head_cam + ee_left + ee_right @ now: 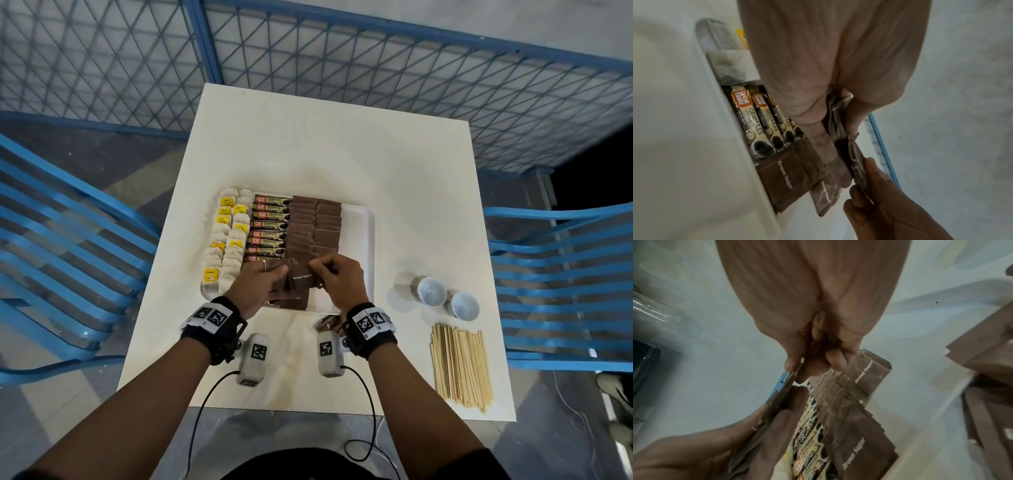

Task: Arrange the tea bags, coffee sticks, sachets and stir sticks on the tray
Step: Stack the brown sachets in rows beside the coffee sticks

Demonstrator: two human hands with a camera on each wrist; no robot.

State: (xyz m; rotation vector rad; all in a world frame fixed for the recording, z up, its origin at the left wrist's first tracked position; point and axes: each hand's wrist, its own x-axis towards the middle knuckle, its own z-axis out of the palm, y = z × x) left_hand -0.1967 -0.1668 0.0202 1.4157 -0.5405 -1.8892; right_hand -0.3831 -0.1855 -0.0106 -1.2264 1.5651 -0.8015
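A white square table [342, 147] stands against a blue-framed wire mesh fence [376, 51], with blue slatted chairs [58, 246] on either side and a grey floor below. On the near half of the table sits a white tray [359, 233]. Its left part holds two columns of tea bags [227, 240] with yellow tags, next to them a column of "Granules" coffee sticks [270, 222], then two columns of brown sugar sachets [315, 226]; the tray's right strip is bare.

Over the tray's near edge, the left hand [258, 284] holds a small stack of brown sugar sachets, fingers and thumb curled round it. The right hand [342, 281] pinches one sachet from that stack [301, 279] between thumb and forefinger, the other fingers curled in; the right wrist view shows the sachet edge-on in the pinch [791, 378]. A few more sachets [325, 323] lie on the table just in front of the tray, partly hidden by the right wrist.

To the right of the tray, well apart from it, stand two small white bowls [432, 291] side by side. Nearer the table's front edge lies a bundle of wooden stir sticks [460, 366].
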